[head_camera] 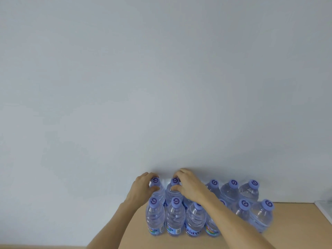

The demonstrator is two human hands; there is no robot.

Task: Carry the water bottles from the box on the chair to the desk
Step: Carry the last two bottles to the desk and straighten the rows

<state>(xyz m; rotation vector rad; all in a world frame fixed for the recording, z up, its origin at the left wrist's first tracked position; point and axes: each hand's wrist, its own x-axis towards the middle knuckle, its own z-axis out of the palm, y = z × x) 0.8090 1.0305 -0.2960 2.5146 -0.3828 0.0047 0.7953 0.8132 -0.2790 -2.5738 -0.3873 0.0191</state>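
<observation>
Standing upright in two rows on the tan, smooth desk [287, 241] against a pale wall [161, 78]: clear ribbed plastic water bottles [175, 220], long axes vertical, lilac caps up, water inside. At the back row, left hand [143, 187] with fingers curled round the neck of the leftmost rear bottle [156, 186]. Beside it, right hand [190, 184], fingers pinching the neighbouring bottle [173, 190] below its cap.

Right forearm [224, 211] hides two water bottles [212, 229].
</observation>
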